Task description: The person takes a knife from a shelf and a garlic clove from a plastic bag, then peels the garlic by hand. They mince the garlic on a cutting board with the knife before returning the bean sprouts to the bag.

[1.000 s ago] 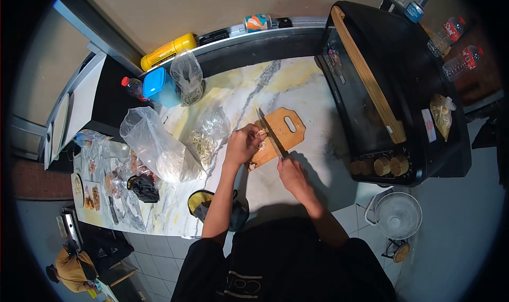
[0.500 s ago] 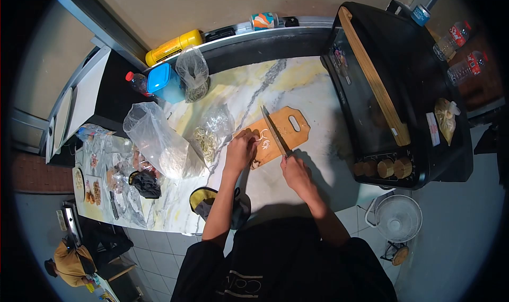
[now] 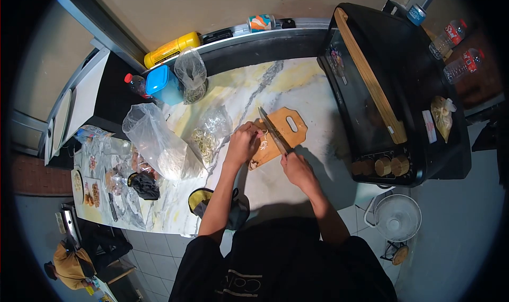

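A wooden cutting board point(image 3: 295, 138) with a handle slot lies on the marble-patterned counter. My right hand point(image 3: 299, 169) is wrapped round the handle of a knife point(image 3: 273, 128), whose long blade slants across the board, tip pointing away from me. Left of the blade, my left hand point(image 3: 244, 143) rests at the board's edge with fingers curled together and fingertips on a pale food strip point(image 3: 264, 134). More thin white strips point(image 3: 263, 144) lie between the hand and the blade. Small dark scraps point(image 3: 253, 165) sit at the near corner of the board.
Beside my left hand is a clear bag of bean sprouts point(image 3: 203, 143), then a larger bag of white stuff point(image 3: 177, 161). A black oven point(image 3: 403, 100) stands on the right. A blue-lidded container point(image 3: 164, 85) is at the back. A person point(image 3: 71, 265) is at lower left.
My left hand has shifted slightly away from my body, with its fingertips nearer the upper blade. The knife has moved a little across the board. The view has shifted slightly.
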Demonstrator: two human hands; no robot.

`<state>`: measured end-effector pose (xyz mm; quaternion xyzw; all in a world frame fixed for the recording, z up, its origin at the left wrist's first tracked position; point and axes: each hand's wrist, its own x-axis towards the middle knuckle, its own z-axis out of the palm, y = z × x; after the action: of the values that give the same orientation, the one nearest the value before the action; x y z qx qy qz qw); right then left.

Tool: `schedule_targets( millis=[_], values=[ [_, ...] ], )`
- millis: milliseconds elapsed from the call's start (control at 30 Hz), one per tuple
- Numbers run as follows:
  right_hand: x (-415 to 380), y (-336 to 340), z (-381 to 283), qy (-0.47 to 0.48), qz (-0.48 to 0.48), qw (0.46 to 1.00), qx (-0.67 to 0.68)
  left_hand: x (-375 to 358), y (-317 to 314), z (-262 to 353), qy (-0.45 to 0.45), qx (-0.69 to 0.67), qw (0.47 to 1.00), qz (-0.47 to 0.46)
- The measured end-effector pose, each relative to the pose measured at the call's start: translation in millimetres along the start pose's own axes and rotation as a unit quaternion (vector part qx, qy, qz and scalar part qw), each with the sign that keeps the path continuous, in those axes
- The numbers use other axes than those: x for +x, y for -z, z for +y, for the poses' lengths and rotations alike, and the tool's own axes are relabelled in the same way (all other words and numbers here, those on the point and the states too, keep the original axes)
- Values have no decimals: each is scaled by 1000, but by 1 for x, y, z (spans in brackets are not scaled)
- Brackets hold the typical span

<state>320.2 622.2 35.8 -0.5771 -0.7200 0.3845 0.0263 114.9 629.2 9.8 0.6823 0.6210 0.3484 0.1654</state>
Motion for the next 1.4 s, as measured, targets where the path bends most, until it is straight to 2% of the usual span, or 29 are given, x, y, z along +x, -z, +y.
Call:
schedule_targets(
  millis=[167,233,300,467,633,800,1033,1400],
  values=[
    [2,6,0,-8,-5,1000,0,9,-5,-4,-1,21,999,-30],
    [3,6,1,-9,-11,1000,-2,8,-7,-6,-5,74,996,-51],
    [4,8,0,-31,-37,999,11,6,-7,-10,-13,81,995,-50],
    [4,10,-1,-30,-28,999,11,1,-8,-14,-17,100,994,-47],
    [0,17,-8,-27,-36,999,11,4,-11,-16,-62,95,993,-31],
    [-1,9,-6,-2,1,1000,-13,2,-16,-12,-42,114,992,-35],
    [2,-2,0,-12,1,1000,-14,-2,-12,-8,-6,101,994,-39],
    [-3,-15,0,-5,60,997,-39,-4,-13,-13,-16,103,994,-36]
  ],
)
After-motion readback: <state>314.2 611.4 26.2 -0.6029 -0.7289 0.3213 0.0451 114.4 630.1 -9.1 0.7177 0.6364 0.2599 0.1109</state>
